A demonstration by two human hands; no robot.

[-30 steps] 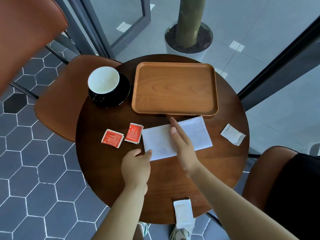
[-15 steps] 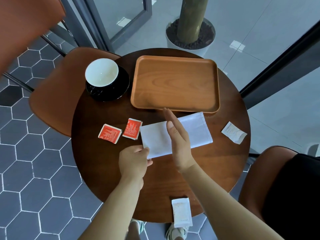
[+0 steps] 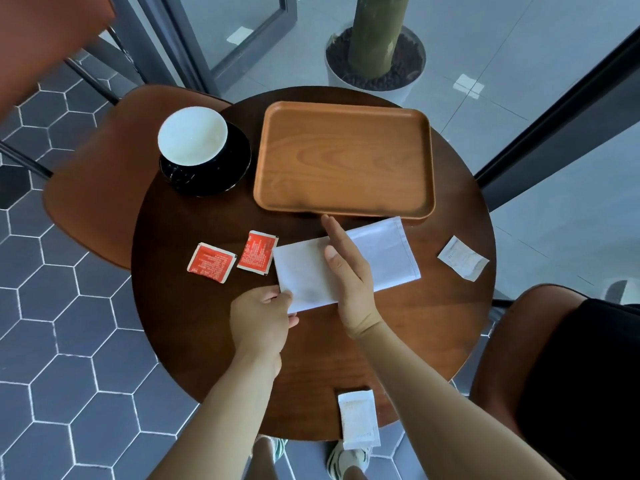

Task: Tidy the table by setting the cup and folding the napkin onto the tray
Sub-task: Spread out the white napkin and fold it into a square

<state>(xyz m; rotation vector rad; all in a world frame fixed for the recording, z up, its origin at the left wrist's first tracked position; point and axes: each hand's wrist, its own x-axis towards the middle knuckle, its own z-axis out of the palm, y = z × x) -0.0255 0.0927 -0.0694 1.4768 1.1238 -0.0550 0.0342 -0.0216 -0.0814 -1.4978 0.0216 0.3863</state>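
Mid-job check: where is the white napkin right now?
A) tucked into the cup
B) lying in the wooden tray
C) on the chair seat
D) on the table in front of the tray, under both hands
D: the white napkin lies on the round table just short of the wooden tray, with the right hand flat across it and the left hand pinching its near corner.

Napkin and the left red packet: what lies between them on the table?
In the head view, only the second red packet, between the left red packet and the napkin.
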